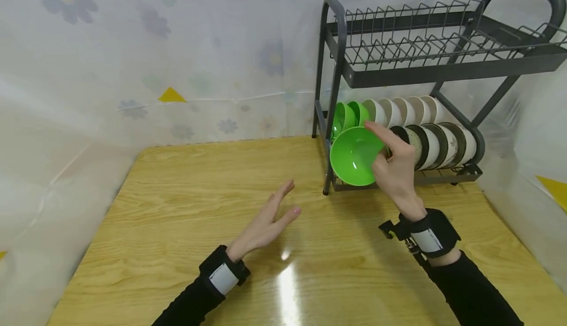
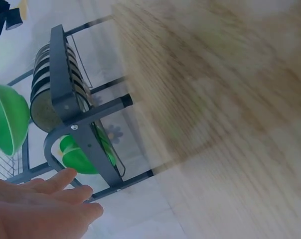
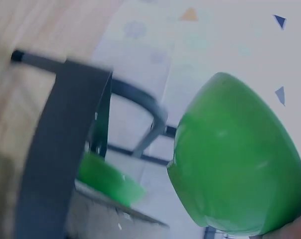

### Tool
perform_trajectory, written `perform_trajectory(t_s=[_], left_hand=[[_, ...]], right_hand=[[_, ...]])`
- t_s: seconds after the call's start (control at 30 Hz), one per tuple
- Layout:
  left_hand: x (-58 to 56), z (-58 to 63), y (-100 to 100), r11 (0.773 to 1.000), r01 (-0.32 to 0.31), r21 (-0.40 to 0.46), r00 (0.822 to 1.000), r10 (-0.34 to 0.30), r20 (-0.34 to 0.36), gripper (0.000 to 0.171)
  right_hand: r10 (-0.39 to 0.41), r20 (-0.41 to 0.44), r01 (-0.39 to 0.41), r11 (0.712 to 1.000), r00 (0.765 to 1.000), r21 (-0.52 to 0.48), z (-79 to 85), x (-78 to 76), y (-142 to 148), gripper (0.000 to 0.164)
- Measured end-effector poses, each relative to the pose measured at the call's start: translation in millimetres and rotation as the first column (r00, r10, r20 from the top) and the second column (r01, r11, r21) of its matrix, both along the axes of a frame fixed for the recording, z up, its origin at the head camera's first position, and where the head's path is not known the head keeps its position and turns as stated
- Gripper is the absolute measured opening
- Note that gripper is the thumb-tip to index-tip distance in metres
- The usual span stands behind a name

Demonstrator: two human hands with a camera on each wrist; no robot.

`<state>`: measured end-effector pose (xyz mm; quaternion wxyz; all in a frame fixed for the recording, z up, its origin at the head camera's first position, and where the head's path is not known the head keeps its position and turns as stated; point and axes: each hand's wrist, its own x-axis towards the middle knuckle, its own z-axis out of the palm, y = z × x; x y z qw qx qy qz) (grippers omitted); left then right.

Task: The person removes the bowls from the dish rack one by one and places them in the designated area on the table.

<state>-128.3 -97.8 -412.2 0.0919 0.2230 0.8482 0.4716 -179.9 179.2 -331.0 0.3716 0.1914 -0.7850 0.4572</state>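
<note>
A green bowl [image 1: 354, 157] is gripped at its right rim by my right hand [image 1: 396, 166], in front of the rack's lower tier. Its inside faces the head camera; the right wrist view shows the outside of the same bowl [image 3: 235, 159]. My left hand [image 1: 264, 222] hovers over the table to the left of the rack, fingers extended and holding nothing. In the left wrist view the left hand's fingers [image 2: 56, 196] point toward the rack. Behind the held bowl, more green bowls [image 1: 344, 115] stand on edge at the rack's left end.
The dark two-tier dish rack [image 1: 443, 76] stands at the back right of the wooden table [image 1: 212, 183]. White bowls [image 1: 392, 112] line its lower back row, with several dark-rimmed bowls [image 1: 443, 144] in front. A flowered plastic sheet [image 1: 221, 60] hangs behind the table.
</note>
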Motion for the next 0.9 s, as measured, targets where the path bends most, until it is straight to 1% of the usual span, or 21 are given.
perform_trajectory(t_s=[0.1,0.2,0.33,0.43,0.57,0.73,0.83,0.9], left_hand=[[2.0,3.0,2,1.000,-0.007,0.024,1.000,0.006,0.011,0.070],[3.6,6.0,3,0.999,-0.010,0.052,0.999,0.008,0.037,0.069],[4.6,8.7,4,0.996,-0.019,0.089,0.998,0.013,0.058,0.066],[4.6,10.7,5,0.993,-0.034,0.114,0.998,0.027,0.059,0.065],[3.6,12.4,7,0.986,-0.043,0.161,0.997,0.030,0.078,0.065],[1.4,11.5,7,0.970,-0.045,0.238,0.992,0.017,0.121,0.066],[0.5,9.6,7,0.968,-0.060,0.245,0.993,0.032,0.117,0.066],[0.2,8.2,7,0.970,-0.070,0.232,0.993,0.046,0.105,0.065]], right_hand=[[0.062,0.077,-0.054,0.993,0.995,-0.109,-2.9,7.0,-2,0.068],[0.124,0.152,-0.093,0.976,0.981,-0.197,-9.4,13.3,-7,0.065],[0.196,0.247,-0.124,0.953,0.949,-0.278,-22.1,19.8,-18,0.063],[0.252,0.304,-0.145,0.931,0.919,-0.334,-32.2,24.3,-27,0.063],[0.319,0.332,-0.180,0.904,0.888,-0.389,-44.1,29.3,-39,0.061],[0.377,0.325,-0.225,0.880,0.868,-0.419,-56.6,31.3,-53,0.058],[0.395,0.331,-0.236,0.872,0.857,-0.429,-63.8,30.9,-60,0.057],[0.400,0.336,-0.238,0.870,0.853,-0.432,-68.0,30.9,-64,0.057]])
